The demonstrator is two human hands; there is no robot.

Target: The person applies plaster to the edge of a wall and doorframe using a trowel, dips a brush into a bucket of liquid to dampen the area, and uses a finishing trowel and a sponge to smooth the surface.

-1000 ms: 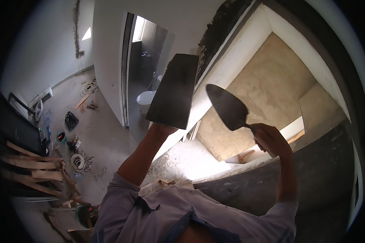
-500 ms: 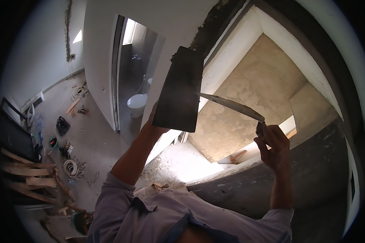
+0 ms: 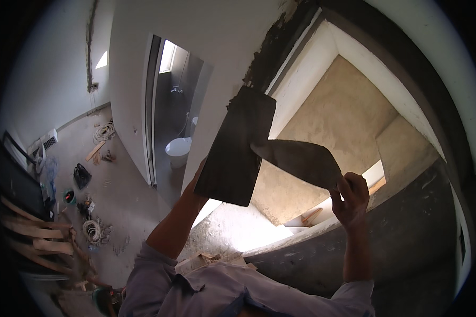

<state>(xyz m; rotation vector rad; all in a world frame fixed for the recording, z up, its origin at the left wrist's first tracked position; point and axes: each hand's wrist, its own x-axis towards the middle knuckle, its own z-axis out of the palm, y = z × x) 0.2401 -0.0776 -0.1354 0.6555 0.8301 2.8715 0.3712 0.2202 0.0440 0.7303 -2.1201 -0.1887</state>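
Observation:
My left hand (image 3: 193, 186) is closed behind a dark, rectangular plastering hawk (image 3: 228, 158); the board hides most of the fingers and any handle. A dark lump of mortar clings to the board's upper left corner. In my right hand (image 3: 351, 203) is a pointed trowel (image 3: 301, 162), gripped at its handle end. Its flat blade reaches left, and the tip meets or overlaps the hawk's right edge. Just above the hawk runs a dark, rough mortar strip (image 3: 272, 50) on the wall beside the opening's frame.
A large white-edged opening (image 3: 307, 79) lies ahead to the right, over a dark low wall (image 3: 402, 222). Leftward, a doorway shows a white toilet (image 3: 178, 148). On the left floor are a black bag (image 3: 81, 176), coiled hose (image 3: 92, 231) and wooden planks (image 3: 53, 243).
The hawk has come down, nearer my body. The trowel has turned from edge-on to showing its broad face, and my right hand has shifted slightly down and left.

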